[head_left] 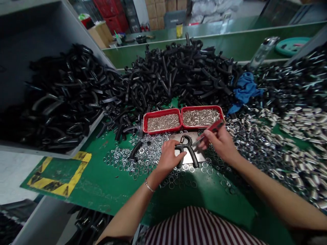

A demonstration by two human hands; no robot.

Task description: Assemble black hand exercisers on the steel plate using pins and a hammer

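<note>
My left hand (168,158) grips a black plastic hand-grip frame (187,146), which lies against a flat steel plate (200,154). My right hand (219,141) holds a red-handled tool (214,126), and its metal end reaches toward the top of the black frame. I cannot tell what kind of tool it is. Loose steel washers (150,146) surround the plate, and a red tray of small metal pieces (162,111) and a second red tray of small metal pieces (201,107) stand just beyond it.
A large heap of black curved parts (178,71) rises behind the trays, with more in a grey bin (51,149) at left. Steel sleeves (301,156) spread right of a blue cloth (245,90) across the green bench (204,200). Yellow-black tape (58,175) marks the near left.
</note>
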